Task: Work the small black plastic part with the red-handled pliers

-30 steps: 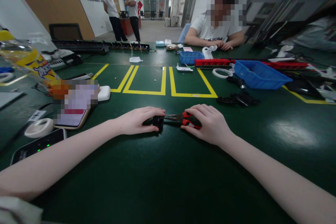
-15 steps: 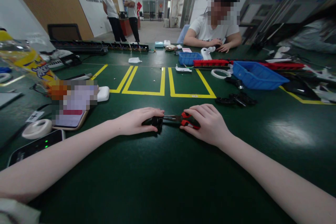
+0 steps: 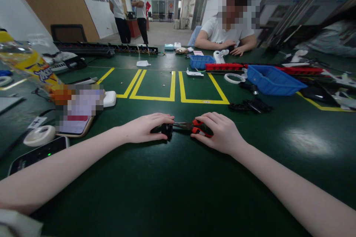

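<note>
— What do the hands hold, there at the glossy green bench point(image 3: 167, 189)?

— The left hand point(image 3: 151, 127) is closed around a small black piece point(image 3: 167, 130). The fingers cover much of it, so I cannot tell its exact shape. The right hand point(image 3: 218, 129) grips the red-and-black handles of slim metal pliers point(image 3: 197, 128).

— And do the pliers reach the black piece?

— Yes, the narrow nose points to the left and meets its edge, just beside the left fingertips. Whether the jaws pinch it, I cannot tell.

— Where is this, exactly?

— Between the two forearms, on the near side of the rectangles of yellow tape point(image 3: 152, 98). To the right, farther away, lies a tangled heap of black parts point(image 3: 250, 106), and behind it stands an open blue plastic bin point(image 3: 275, 81).

— What is at the left?

— A smartphone in a pale case point(image 3: 76, 127), a white ring-shaped roll point(image 3: 39, 136) near it, and a clear bottle with a yellow cap point(image 3: 30, 67). Across the bench sits a person in a white T-shirt point(image 3: 226, 35).
</note>
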`<state>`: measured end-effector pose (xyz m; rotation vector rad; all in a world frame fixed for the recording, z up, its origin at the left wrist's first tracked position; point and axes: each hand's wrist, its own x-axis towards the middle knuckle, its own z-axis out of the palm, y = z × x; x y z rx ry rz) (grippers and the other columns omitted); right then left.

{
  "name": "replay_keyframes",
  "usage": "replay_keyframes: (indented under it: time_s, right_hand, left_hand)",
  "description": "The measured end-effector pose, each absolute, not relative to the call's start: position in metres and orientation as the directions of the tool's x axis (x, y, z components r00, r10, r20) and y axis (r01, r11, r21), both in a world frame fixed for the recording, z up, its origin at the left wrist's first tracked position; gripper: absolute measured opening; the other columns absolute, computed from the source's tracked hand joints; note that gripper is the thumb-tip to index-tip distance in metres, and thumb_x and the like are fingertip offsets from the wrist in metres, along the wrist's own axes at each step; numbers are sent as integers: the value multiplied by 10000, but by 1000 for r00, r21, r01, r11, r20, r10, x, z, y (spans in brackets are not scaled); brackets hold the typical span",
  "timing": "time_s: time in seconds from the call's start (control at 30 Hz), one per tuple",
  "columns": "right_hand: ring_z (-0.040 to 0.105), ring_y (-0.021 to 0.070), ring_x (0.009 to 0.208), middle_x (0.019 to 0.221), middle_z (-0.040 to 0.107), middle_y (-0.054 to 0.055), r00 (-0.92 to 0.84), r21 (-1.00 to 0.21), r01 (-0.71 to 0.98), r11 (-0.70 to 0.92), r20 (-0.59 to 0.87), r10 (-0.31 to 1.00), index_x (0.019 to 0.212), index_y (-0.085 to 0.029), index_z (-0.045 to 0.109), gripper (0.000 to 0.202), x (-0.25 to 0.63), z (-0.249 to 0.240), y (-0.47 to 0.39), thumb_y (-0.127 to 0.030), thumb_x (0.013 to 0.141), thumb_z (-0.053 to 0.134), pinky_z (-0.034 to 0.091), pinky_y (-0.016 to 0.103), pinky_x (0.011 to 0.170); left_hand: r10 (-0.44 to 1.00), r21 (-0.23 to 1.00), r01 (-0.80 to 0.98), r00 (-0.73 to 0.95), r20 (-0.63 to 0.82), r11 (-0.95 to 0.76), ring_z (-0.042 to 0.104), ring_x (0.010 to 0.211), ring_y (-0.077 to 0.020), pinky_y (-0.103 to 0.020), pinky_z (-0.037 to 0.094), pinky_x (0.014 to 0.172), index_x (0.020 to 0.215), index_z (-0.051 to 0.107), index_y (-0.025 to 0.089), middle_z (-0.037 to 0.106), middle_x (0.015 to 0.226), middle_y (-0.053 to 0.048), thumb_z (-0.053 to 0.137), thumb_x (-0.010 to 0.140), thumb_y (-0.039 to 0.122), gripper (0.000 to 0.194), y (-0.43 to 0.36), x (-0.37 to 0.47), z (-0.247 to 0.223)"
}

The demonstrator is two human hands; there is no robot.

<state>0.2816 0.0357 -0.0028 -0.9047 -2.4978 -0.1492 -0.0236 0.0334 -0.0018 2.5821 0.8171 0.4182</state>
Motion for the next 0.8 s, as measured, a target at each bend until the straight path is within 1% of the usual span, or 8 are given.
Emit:
replay_keyframes:
  time_s: [0.17,0.33,0.7,0.8]
  right_hand:
    - [631,275,914,1045,691,144,-660,-8,642,766,503,559,1111,-130,638,429,282,-3,36,-465,842,653,482,399,754]
    - [629,272,968,1071,701,129,-665,51,644,764,532,525,1115,-131,635,425,282,-3,36,-464,852,648,449,407,823]
    - [648,268,960,1050,715,122,-676,77,625,777,552,489,1113,-140,641,419,282,-4,36,-466,850,657,418,455,931]
    - [648,270,951,1042,712,131,-679,69,624,778,541,496,1103,-129,642,425,282,-5,37,-470,850,656,448,444,898]
  left_hand:
    - [621,474,495,769,151,-729,472,1340,-251,-454,420,1099,1403,428,244,486,1464,-98,637,924,328,529,32,-22,0]
    - [611,479,478,774,167,-736,472,1339,-252,-460,411,1106,1397,435,233,491,1457,-107,639,922,312,523,32,-21,0]
    - [615,475,488,774,154,-733,468,1340,-241,-459,419,1100,1392,433,229,488,1461,-102,635,926,313,515,32,-22,1]
    - [615,468,492,774,152,-734,467,1341,-238,-458,423,1097,1392,432,231,485,1465,-100,630,930,313,510,32,-22,1]
